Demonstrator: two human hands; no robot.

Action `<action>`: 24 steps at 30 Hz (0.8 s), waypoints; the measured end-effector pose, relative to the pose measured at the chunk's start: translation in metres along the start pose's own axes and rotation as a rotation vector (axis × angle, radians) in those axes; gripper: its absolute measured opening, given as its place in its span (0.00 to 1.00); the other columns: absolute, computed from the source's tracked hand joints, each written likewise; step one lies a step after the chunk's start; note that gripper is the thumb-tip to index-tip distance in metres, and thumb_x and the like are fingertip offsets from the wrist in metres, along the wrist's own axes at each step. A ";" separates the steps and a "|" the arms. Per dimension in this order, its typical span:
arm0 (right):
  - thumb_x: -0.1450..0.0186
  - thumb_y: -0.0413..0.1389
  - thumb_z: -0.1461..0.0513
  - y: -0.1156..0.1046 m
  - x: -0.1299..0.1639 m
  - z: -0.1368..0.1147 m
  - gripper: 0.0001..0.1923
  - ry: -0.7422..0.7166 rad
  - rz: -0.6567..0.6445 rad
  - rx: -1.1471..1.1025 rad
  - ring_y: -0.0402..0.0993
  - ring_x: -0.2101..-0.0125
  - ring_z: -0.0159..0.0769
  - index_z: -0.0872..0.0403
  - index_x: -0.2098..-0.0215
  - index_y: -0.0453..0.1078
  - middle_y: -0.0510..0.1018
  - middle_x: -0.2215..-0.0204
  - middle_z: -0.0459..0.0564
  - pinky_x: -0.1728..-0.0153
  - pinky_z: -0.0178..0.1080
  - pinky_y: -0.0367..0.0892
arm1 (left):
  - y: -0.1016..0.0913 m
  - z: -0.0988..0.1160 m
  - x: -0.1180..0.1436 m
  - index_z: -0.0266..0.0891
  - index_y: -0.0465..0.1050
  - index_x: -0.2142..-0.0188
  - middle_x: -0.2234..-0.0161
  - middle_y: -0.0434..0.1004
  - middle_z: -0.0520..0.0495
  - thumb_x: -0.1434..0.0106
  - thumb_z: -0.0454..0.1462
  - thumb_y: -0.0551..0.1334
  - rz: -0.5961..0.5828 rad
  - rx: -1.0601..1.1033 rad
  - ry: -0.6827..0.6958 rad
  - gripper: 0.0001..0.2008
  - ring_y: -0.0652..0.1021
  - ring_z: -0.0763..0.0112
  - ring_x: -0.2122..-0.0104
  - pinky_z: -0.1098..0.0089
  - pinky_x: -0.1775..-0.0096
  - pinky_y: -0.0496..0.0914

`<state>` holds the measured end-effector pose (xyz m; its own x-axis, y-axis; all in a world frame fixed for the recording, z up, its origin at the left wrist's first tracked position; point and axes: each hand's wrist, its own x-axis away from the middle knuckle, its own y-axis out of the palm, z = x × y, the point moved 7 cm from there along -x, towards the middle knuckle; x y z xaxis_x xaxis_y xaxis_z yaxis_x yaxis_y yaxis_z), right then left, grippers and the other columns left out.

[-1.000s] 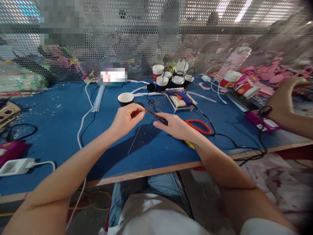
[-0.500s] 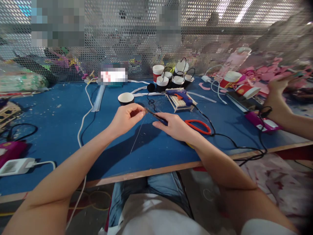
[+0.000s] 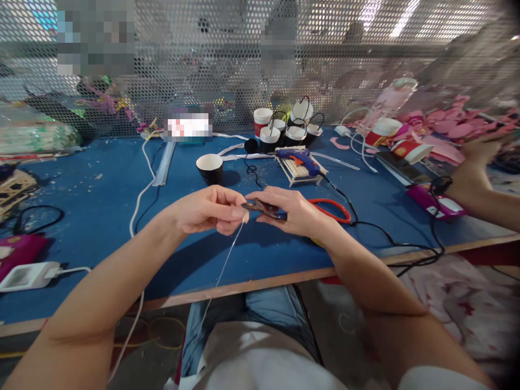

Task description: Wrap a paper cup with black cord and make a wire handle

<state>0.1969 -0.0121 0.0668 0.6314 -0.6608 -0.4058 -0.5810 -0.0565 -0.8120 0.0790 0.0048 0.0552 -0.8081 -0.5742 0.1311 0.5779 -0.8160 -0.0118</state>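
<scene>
Over the blue bench (image 3: pixel 101 216) the person's left hand (image 3: pixel 205 208) is closed in a pinch on a thin pale thread (image 3: pixel 225 260), which runs from the fingertips down past the bench edge toward the lap. The right hand (image 3: pixel 290 211) is closed around a small dark tool (image 3: pixel 262 207), held just beside the left fingertips; whether it touches the thread cannot be told. Judging from this, the step goes best with the thread kept taut between pinch and tool, both wrists steady, and the tool's tip brought square to the strand close to the pinch. Red-handled scissors (image 3: pixel 331 208) lie on the bench just behind the right hand. Beyond the hands a black paper cup (image 3: pixel 210 167) stands upright with a white inside; its contents cannot be seen. Farther back a cluster of small cups with wire handles (image 3: pixel 292 127) stands upright too, and their insides do not show either. A blue glue gun (image 3: pixel 298 157) rests on a little stick rack. Another person's hand (image 3: pixel 481 154) is at the right edge.
</scene>
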 end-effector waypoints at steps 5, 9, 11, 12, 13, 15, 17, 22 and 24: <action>0.36 0.49 0.54 -0.002 -0.001 0.014 0.19 0.227 0.147 -0.109 0.72 0.59 0.36 0.54 0.51 0.67 0.76 0.59 0.50 0.57 0.36 0.64 | -0.022 0.016 -0.002 0.39 0.69 0.69 0.76 0.71 0.49 0.44 0.42 0.61 0.372 -0.241 0.291 0.09 0.73 0.73 0.75 0.68 0.70 0.70; 0.36 0.48 0.54 0.003 0.001 0.028 0.19 0.396 0.178 -0.191 0.72 0.56 0.39 0.55 0.51 0.67 0.76 0.57 0.49 0.57 0.37 0.65 | -0.024 0.031 0.007 0.38 0.68 0.60 0.64 0.73 0.45 0.43 0.39 0.60 0.708 -0.739 0.536 0.11 0.73 0.71 0.65 0.68 0.60 0.70; 0.36 0.48 0.54 0.005 0.001 0.028 0.19 0.400 0.167 -0.184 0.72 0.57 0.39 0.55 0.52 0.68 0.76 0.57 0.50 0.57 0.38 0.65 | -0.018 0.034 0.010 0.37 0.69 0.63 0.66 0.72 0.46 0.44 0.39 0.62 0.786 -0.912 0.603 0.10 0.72 0.73 0.68 0.70 0.62 0.69; 0.36 0.48 0.54 0.007 0.001 0.027 0.19 0.396 0.161 -0.176 0.72 0.57 0.39 0.55 0.52 0.68 0.77 0.57 0.50 0.57 0.38 0.65 | -0.016 0.034 0.011 0.37 0.70 0.65 0.67 0.72 0.47 0.43 0.39 0.62 0.814 -0.955 0.626 0.08 0.72 0.74 0.69 0.71 0.63 0.69; 0.36 0.48 0.54 0.008 0.001 0.027 0.19 0.394 0.157 -0.168 0.73 0.58 0.39 0.55 0.52 0.68 0.77 0.58 0.50 0.58 0.38 0.65 | -0.014 0.035 0.013 0.37 0.70 0.67 0.68 0.72 0.48 0.43 0.38 0.61 0.836 -0.964 0.648 0.07 0.71 0.74 0.70 0.71 0.64 0.68; 0.36 0.47 0.53 0.010 0.001 0.027 0.19 0.394 0.162 -0.151 0.73 0.60 0.40 0.55 0.53 0.69 0.77 0.59 0.50 0.60 0.39 0.66 | -0.016 0.034 0.013 0.37 0.70 0.70 0.70 0.72 0.48 0.43 0.38 0.61 0.855 -0.891 0.654 0.06 0.71 0.74 0.70 0.72 0.65 0.67; 0.35 0.47 0.52 0.011 0.001 0.027 0.19 0.368 0.173 -0.132 0.74 0.61 0.39 0.54 0.54 0.69 0.77 0.60 0.50 0.61 0.38 0.66 | -0.025 0.029 0.009 0.37 0.70 0.72 0.73 0.72 0.49 0.44 0.39 0.62 0.846 -0.660 0.566 0.07 0.71 0.75 0.72 0.72 0.67 0.67; 0.36 0.49 0.56 0.002 0.000 0.023 0.19 0.199 0.273 0.096 0.72 0.61 0.40 0.57 0.50 0.65 0.75 0.62 0.55 0.61 0.38 0.66 | -0.018 -0.011 -0.018 0.35 0.65 0.78 0.81 0.64 0.54 0.48 0.40 0.65 0.449 0.390 0.143 0.11 0.67 0.81 0.80 0.76 0.76 0.64; 0.37 0.50 0.58 -0.002 0.000 0.022 0.20 0.147 0.296 0.179 0.71 0.61 0.40 0.57 0.47 0.63 0.74 0.62 0.56 0.61 0.38 0.66 | -0.009 -0.015 -0.021 0.35 0.65 0.77 0.81 0.64 0.55 0.49 0.40 0.66 0.339 0.542 0.081 0.12 0.65 0.82 0.82 0.77 0.77 0.63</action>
<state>0.2091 0.0041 0.0591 0.3618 -0.7299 -0.5800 -0.6204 0.2759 -0.7342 0.0887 0.0230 0.0382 -0.5641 -0.8150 0.1323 0.7612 -0.4513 0.4657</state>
